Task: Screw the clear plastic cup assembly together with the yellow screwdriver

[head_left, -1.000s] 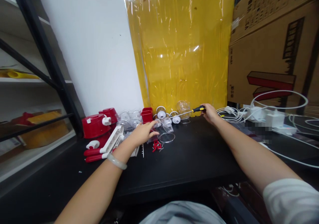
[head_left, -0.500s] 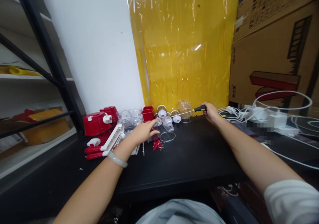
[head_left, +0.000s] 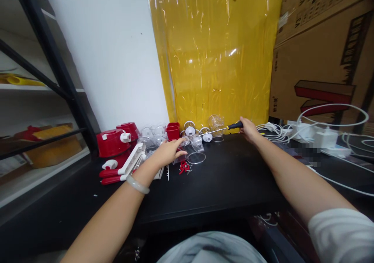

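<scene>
Our left hand [head_left: 168, 154] lies palm down on a clear part [head_left: 181, 156] in the pile at the back of the black table [head_left: 222, 185], fingers spread and loose; we cannot tell if it grips the part. Our right hand [head_left: 249, 129] is closed around the black-and-yellow handle of a screwdriver [head_left: 223, 129], shaft pointing left over the table toward the white rollers [head_left: 190, 130]. Just beside the left hand: small red clips [head_left: 183, 168], a clear ring [head_left: 196, 158], a red cup [head_left: 173, 132]. Further left sit red lids [head_left: 112, 142] and a white-and-red bar [head_left: 128, 168]. White cables [head_left: 295, 132] lie right of the screwdriver, likely with chargers. A bangle [head_left: 137, 185] circles the left wrist.
</scene>
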Demonstrator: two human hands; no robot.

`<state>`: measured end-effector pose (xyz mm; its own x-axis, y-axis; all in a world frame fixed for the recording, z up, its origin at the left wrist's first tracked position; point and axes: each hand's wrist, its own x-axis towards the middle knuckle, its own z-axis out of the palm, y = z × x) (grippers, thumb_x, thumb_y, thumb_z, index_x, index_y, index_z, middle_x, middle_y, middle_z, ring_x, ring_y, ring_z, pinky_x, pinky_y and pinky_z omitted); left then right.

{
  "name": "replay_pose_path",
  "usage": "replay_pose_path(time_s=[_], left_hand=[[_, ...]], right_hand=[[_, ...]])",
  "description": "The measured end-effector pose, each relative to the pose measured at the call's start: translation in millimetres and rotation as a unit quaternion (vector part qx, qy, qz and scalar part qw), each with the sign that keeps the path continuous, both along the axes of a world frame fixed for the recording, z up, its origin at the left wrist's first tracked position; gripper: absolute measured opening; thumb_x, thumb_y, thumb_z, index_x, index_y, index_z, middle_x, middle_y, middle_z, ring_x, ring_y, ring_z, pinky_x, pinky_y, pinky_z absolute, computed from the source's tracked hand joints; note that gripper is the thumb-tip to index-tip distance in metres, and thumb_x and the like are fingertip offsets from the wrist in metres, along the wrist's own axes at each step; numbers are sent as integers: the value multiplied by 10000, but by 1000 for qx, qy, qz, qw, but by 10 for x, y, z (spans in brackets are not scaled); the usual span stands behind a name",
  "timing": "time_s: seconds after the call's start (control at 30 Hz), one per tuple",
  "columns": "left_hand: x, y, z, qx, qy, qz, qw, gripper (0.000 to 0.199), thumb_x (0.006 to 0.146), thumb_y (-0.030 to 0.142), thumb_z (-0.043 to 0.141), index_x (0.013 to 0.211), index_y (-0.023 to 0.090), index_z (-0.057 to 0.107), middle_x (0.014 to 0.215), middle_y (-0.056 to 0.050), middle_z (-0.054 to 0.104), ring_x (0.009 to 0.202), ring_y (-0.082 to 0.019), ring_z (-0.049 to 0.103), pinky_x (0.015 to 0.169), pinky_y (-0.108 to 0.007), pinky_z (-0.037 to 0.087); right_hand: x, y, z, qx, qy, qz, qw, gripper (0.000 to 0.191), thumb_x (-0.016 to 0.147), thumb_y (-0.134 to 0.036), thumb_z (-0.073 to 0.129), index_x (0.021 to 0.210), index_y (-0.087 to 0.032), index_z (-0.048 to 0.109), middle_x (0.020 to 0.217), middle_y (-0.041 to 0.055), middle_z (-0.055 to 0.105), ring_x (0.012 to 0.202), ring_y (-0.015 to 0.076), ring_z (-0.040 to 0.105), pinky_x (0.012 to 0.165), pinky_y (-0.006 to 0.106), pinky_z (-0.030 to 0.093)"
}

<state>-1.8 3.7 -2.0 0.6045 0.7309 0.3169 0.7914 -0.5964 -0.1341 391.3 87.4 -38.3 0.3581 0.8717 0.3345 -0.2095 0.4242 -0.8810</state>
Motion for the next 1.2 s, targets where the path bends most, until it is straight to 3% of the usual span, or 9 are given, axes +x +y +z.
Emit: replay_pose_path(time_s=[0.13,0.23,0.37,0.43,0.5,0.57,0.73,1.0,1.2], left_hand=[[-3,4,2,2,2,-1,1000,526,985,458,586,1428,221,433,1346,-161,639,1176,-327,630,1026,-487,434],[-2,5,1,4,5,3,1000,529,987,455,581,1430,207,433,1323,-167,652,1169,-335,634,1022,-492,433],[-1,-3,2,7,0,-1,1000,530,979,460,590,1428,226,436,1331,-157,649,1163,-322,637,1006,-460,446],[0,-11,7,8,-1,0,1000,527,978,459,589,1426,227,438,1320,-154,655,1151,-317,642,993,-449,453],[3,-21,13,5,-1,0,1000,528,980,459,585,1427,219,438,1311,-156,659,1147,-318,643,982,-444,460],[8,-31,21,2,0,6,1000,535,982,464,582,1429,206,440,1313,-162,657,1154,-330,639,986,-456,456],[11,-38,24,0,4,12,1000,536,983,466,580,1434,213,438,1334,-156,648,1178,-337,630,1007,-457,442],[5,-13,9,3,1,3,1000,528,977,467,590,1427,233,442,1348,-140,643,1184,-327,625,1021,-460,429],[22,-44,29,-9,2,17,1000,544,982,470,579,1438,209,439,1347,-161,638,1197,-348,616,1013,-470,435]], right_hand=[[-29,-35,45,-25,41,11,999,85,800,-273,609,750,-221,564,475,-63,434,377,93,366,390,215,399],[-39,-63,75,-41,89,38,994,62,796,-235,563,740,-211,565,575,-31,528,424,95,450,409,213,420],[-12,-44,64,-45,67,30,996,300,893,-466,537,721,-219,547,562,-16,526,431,110,471,407,222,423],[6,-23,44,-44,41,18,998,438,898,-625,508,713,-229,528,481,-37,449,376,107,401,390,233,405],[13,-10,27,-40,18,7,999,464,879,-670,533,717,-236,520,418,-74,351,336,99,317,382,241,396],[7,-13,19,-36,-3,-7,999,379,874,-576,604,727,-235,526,405,-90,322,332,94,293,384,237,397],[-32,-54,46,-44,20,-7,999,75,788,-258,609,749,-219,558,512,-54,473,386,95,382,398,225,401],[-13,-102,57,-54,81,42,994,21,731,-233,551,734,-214,560,624,-14,536,481,108,447,444,230,427],[-28,-74,50,-41,81,21,996,40,767,-188,537,743,-204,564,601,-25,540,435,95,440,410,220,401]])
